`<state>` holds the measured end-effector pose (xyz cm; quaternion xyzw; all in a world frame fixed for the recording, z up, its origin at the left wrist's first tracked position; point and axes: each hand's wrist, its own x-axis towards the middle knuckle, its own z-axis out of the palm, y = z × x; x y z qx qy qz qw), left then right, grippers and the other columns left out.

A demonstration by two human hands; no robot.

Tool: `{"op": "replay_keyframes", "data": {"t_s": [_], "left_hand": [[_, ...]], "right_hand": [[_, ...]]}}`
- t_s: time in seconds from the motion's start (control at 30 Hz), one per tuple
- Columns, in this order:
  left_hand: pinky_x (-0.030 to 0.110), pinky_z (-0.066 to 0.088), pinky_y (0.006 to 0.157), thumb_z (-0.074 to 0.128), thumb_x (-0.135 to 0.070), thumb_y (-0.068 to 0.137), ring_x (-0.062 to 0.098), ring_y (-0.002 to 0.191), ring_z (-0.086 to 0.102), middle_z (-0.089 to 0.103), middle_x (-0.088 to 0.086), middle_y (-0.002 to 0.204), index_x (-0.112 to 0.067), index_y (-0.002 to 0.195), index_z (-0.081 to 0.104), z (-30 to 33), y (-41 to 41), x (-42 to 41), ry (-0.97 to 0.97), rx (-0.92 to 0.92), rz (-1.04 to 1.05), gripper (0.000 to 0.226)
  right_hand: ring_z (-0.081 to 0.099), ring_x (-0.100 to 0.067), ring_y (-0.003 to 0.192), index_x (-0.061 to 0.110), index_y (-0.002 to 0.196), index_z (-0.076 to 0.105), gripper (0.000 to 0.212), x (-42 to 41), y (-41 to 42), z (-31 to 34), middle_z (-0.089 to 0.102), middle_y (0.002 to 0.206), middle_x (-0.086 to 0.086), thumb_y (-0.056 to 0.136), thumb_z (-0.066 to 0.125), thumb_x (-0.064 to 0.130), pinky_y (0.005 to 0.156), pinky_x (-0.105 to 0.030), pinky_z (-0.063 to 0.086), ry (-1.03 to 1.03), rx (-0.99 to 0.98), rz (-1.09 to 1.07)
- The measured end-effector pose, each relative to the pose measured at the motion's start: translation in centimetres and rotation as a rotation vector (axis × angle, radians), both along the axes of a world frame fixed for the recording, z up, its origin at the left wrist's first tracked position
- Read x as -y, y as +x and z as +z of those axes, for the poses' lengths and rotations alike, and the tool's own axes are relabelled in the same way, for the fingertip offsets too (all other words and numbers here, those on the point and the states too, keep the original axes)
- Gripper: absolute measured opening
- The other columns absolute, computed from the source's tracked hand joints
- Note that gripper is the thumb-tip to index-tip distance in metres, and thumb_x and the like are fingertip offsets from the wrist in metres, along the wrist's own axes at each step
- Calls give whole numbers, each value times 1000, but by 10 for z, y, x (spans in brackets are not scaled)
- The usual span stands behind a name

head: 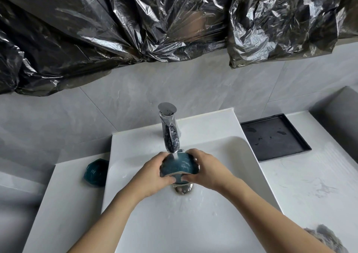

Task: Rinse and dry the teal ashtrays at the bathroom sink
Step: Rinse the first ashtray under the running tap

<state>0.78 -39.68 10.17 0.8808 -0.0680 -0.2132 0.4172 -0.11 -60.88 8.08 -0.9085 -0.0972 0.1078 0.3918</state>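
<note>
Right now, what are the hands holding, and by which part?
Both hands, left and right, grip one glazed teal ceramic ashtray by its opposite side edges, under the chrome faucet's running water.

Bare forearms, bare hands [180,175], no sleeves

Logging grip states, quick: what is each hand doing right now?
Left hand: grips the teal ashtray under the running faucet.
Right hand: grips the same ashtray.
</note>
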Motion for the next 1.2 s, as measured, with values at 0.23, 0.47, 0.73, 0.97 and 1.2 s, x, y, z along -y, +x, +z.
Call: {"op": "replay_keyframes", "data": {"t_s": [0.23,0.47,0.73,0.97,1.2], "left_hand": [[34,59,87,76,-5,72,18,100,67,66,10,117,-17,119,56,-11,-9,-6,-279,-240,196,53],[31,56,88,80,-13,64,5,95,67,67,-3,111,-34,119,57,-10,-7,-3,-195,-76,139,63],[30,56,88,78,-10,62,21,105,68,70,8,115,-18,122,57,-14,-10,-4,-354,-252,221,64],[28,56,87,81,-6,74,7,104,60,60,-13,117,-44,110,56,-7,-7,0,-110,-63,58,58],[18,50,82,80,-12,72,11,101,62,64,-3,119,-31,117,58,-8,-12,-4,-232,-127,146,54]], "right_hand": [[60,-4,93,25,121,50,59,8,-10,-14,62,107,11,73,81,41,86,-28,51,219,-138,-80],[57,-13,95,25,118,53,55,1,-7,-2,63,107,8,71,78,41,86,-31,49,89,62,-15],[63,-12,98,30,122,48,73,4,-12,-12,65,110,9,60,78,52,90,-35,53,198,-195,-63],[57,-12,93,30,123,51,63,-2,-9,-8,61,105,9,67,78,41,82,-26,50,86,-99,7],[62,-9,105,27,131,43,79,6,-16,-19,58,122,11,66,86,40,94,-31,52,294,-225,-107]]}}
